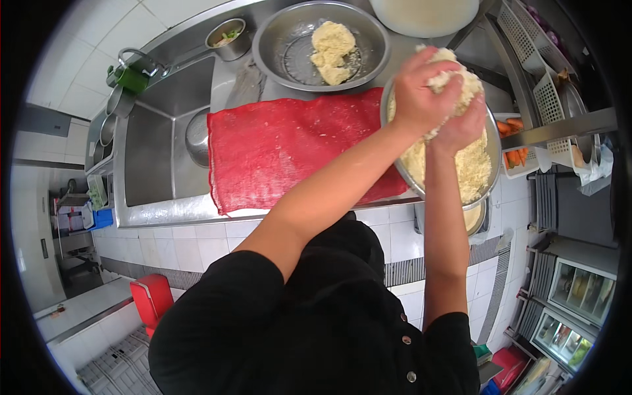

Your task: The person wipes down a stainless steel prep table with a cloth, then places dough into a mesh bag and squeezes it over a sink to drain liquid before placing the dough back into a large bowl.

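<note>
My left hand (425, 91) and my right hand (463, 126) press together around a clump of pale, crumbly grated food (469, 86). They hold it above a round metal bowl (493, 183) filled with more of the same yellowish shreds (476, 168). Left of this bowl, a red mesh sack (291, 148) lies flat on the counter with pale crumbs scattered over it. Behind the sack stands a wide steel basin (276, 44), where squeezed-looking lumps of the pale food (333, 47) rest on the right side.
A steel sink (148, 148) with a faucet (143, 54) is at left. A small metal pot (232, 47) holds green pieces. At the far right back sits a large vessel of cloudy liquid (424, 15). Carrots (516, 157) fill a white basket beside a metal shelf rail (563, 133).
</note>
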`<act>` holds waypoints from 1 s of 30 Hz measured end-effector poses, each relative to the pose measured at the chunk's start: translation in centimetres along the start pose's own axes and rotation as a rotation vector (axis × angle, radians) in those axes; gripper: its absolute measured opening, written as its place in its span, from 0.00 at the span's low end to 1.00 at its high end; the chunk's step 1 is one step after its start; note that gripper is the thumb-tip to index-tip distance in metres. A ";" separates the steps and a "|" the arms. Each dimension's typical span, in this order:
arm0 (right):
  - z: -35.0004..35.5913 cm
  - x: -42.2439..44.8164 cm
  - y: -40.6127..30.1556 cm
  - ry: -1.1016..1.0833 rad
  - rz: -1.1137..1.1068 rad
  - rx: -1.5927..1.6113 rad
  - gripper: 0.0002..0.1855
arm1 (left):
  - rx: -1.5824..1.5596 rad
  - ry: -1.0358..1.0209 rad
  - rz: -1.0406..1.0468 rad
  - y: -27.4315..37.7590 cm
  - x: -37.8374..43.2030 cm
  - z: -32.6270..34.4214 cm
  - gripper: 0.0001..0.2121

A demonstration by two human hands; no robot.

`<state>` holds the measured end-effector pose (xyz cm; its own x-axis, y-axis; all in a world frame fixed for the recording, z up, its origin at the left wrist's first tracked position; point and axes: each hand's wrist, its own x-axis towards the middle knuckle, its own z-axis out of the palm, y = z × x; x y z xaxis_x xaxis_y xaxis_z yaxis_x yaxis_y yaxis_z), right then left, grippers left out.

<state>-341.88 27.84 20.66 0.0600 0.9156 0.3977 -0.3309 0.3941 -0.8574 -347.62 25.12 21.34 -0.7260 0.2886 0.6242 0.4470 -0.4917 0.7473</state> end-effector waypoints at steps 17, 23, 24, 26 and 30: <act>2.3 -24.6 14.3 -0.514 -0.174 -0.536 0.18 | 0.661 -0.213 0.031 -9.4 -11.4 -27.6 0.14; 2.6 -21.6 12.9 -0.730 -0.213 -0.876 0.18 | 1.100 -0.412 -0.115 -7.4 -9.4 -26.5 0.15; 2.6 -20.9 11.6 -0.729 -0.264 -0.893 0.17 | 1.148 -0.434 -0.123 -6.8 -9.2 -26.6 0.16; 2.9 -20.2 11.1 -0.770 -0.329 -0.836 0.17 | 1.028 -0.427 -0.067 -7.2 -8.3 -26.8 0.16; 2.2 -20.5 13.7 -0.855 -0.333 -0.707 0.16 | 0.988 -0.627 -0.027 -10.1 -9.0 -26.3 0.16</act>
<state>-349.74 14.28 1.45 -0.7006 0.5115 0.4975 0.1984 0.8094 -0.5528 -359.34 5.87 2.12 -0.4795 0.7797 0.4026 0.8478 0.2932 0.4419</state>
